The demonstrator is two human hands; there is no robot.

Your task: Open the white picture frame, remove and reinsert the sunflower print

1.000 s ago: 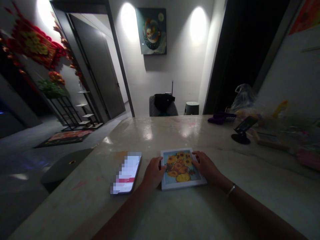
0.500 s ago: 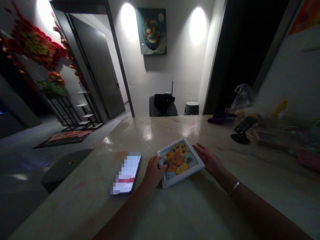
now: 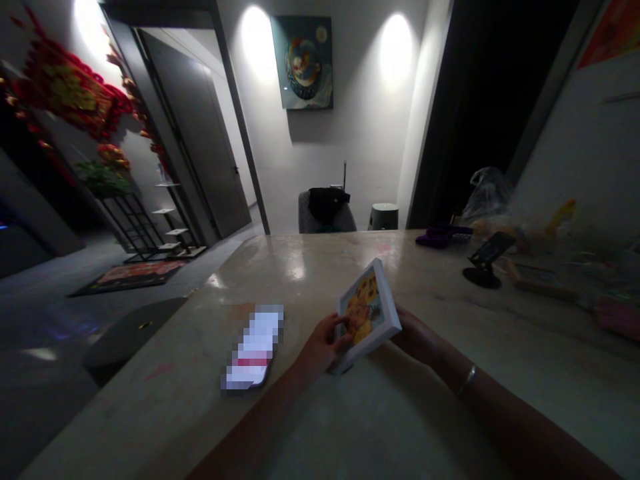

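A white-framed sunflower picture (image 3: 364, 310) is tilted up steeply above the table (image 3: 320, 413), its right side raised and its face turned to the left. My left hand (image 3: 327, 343) grips its lower left edge, with fingers over the front of the picture. Behind the frame's right side is my right hand (image 3: 415, 337); its fingers are hidden by the frame, and a silver bracelet circles the wrist. A phone (image 3: 255, 347) with a lit, blurred screen lies to the left of my left hand.
At the table's right stand a black phone stand (image 3: 483, 263), a purple object (image 3: 443, 235), a clear plastic bag (image 3: 487, 197) and a flat wooden frame (image 3: 540, 277). A chair (image 3: 305, 213) with black cloth is beyond the far edge. A dark stool (image 3: 130, 337) is at the left.
The picture frame has turned from lying nearly flat to a steep tilt, its right side lifted. My right hand has moved behind it, and my left hand has shifted slightly right.
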